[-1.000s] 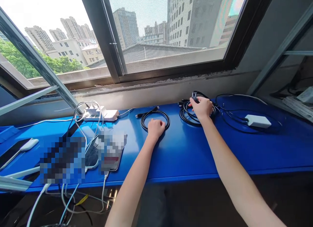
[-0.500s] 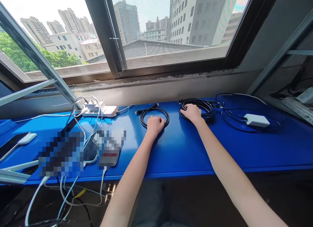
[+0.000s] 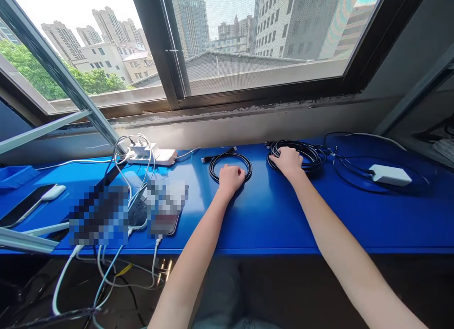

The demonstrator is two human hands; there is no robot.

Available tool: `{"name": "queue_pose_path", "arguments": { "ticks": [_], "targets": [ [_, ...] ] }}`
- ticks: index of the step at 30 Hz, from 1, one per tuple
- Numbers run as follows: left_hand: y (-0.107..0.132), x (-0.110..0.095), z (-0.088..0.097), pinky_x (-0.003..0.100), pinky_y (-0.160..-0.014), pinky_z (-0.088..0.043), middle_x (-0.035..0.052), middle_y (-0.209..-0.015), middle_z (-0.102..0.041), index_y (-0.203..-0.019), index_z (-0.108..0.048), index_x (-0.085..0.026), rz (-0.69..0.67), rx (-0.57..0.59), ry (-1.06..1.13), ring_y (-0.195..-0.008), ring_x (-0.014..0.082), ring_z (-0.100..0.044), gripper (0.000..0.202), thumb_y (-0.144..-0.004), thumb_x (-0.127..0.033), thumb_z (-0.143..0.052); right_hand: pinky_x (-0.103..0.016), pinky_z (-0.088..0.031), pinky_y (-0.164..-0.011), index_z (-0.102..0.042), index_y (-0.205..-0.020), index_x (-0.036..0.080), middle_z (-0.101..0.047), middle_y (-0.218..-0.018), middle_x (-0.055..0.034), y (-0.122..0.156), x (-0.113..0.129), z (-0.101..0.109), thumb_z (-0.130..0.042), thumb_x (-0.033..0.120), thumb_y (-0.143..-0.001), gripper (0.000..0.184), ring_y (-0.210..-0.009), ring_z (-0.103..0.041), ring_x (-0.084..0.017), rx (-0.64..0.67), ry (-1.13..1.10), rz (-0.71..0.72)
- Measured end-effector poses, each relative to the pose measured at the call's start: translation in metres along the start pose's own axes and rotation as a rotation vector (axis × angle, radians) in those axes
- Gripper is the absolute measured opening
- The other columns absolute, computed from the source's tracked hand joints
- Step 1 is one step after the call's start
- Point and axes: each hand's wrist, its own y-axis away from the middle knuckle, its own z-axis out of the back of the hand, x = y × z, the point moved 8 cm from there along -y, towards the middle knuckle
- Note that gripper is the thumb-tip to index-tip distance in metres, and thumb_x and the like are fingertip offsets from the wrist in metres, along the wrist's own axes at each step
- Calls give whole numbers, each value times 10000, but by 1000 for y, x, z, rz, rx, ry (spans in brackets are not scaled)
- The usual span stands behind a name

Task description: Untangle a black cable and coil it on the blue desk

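Observation:
A small coil of black cable (image 3: 212, 169) lies on the blue shelf, its two plug ends at the back left. My left hand (image 3: 231, 177) is closed at the coil's near side, with its fingertips partly hidden. Farther right is a thicker bundle of coiled black cables (image 3: 315, 155). My right hand (image 3: 288, 161) grips this bundle by its left part, thumb toward the left and fingers curled over the strands. Both coils rest on the shelf, apart from each other.
A white power strip (image 3: 165, 156) with plugged-in chargers stands at the back left. Several phones with white cables lie in front, partly pixelated. A white adapter box (image 3: 392, 175) with black leads sits right. Metal frame bars (image 3: 85, 99) cross the left side, before the window.
The whole view has shifted a little, so everything appears farther right. Both hands stay at their coils, with no clear movement against the shelf.

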Motion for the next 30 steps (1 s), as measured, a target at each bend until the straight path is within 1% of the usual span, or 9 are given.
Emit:
{"name": "queue_pose_path", "arguments": {
  "ticks": [6, 11, 13, 17, 19, 22, 25, 27, 30],
  "targets": [
    [0, 1, -1, 298, -696, -417, 105, -732, -692, -647, -663, -166, 3, 3, 3, -917, 262, -588, 354, -856, -188, -378, -399, -443, -797, -635, -1076, 156, -648, -997, -181, 0, -4, 25, -436, 381, -896, 351, -971, -603, -315, -134, -56, -33],
    [0, 1, -1, 301, -697, -413, 109, -745, -692, -650, -661, -166, 4, 6, 4, -925, 267, -585, 354, -860, -189, -377, -415, -438, -795, -612, -1134, 138, -652, -968, -197, 3, -6, 33, -364, 371, -915, 405, -947, -605, -321, -188, -104, -54],
    [0, 1, -1, 304, -697, -412, 109, -751, -693, -649, -660, -170, 1, 4, 3, -928, 270, -581, 351, -858, -191, -379, -407, -438, -791, -620, -1130, 138, -658, -956, -193, 4, -6, 35, -366, 357, -910, 401, -944, -607, -318, -191, -120, -59],
    [-1, 0, 0, 302, -693, -409, 103, -760, -694, -649, -657, -176, -9, 1, 0, -928, 266, -577, 342, -854, -186, -383, -371, -447, -769, -692, -1008, 179, -684, -924, -157, 8, -2, 37, -507, 339, -840, 296, -932, -619, -309, -138, -144, -62],
    [-1, -1, 0, 300, -691, -408, 100, -763, -694, -650, -655, -179, -13, -2, -3, -929, 264, -578, 339, -854, -183, -384, -358, -450, -774, -708, -998, 206, -699, -933, -127, 11, 1, 43, -560, 320, -810, 265, -945, -621, -301, -110, -158, -56],
    [0, -1, 1, 301, -687, -408, 103, -752, -692, -643, -652, -176, -15, -2, -5, -917, 263, -581, 346, -855, -183, -379, -350, -450, -795, -703, -1051, 239, -703, -998, -88, 17, 3, 61, -543, 320, -829, 285, -979, -613, -283, -115, -177, -52],
    [0, -1, 1, 301, -685, -408, 109, -748, -691, -649, -655, -166, -13, 5, -6, -914, 265, -583, 346, -857, -186, -379, -355, -458, -791, -730, -984, 244, -703, -1005, -81, 19, -1, 75, -555, 368, -825, 267, -975, -612, -281, -117, -182, -42],
    [0, -1, 1, 302, -693, -409, 110, -761, -694, -666, -660, -162, -8, 9, -8, -928, 268, -583, 338, -859, -188, -383, -363, -463, -795, -742, -927, 240, -709, -978, -74, 17, -2, 74, -631, 403, -767, 254, -968, -614, -284, -67, -152, -14],
    [0, -1, 0, 304, -700, -410, 110, -775, -695, -681, -664, -164, -1, 11, -10, -945, 272, -581, 332, -859, -194, -386, -354, -473, -771, -746, -805, 228, -717, -890, -64, 12, -5, 57, -763, 382, -627, 236, -916, -629, -277, 88, -44, 9]
  ]
}}
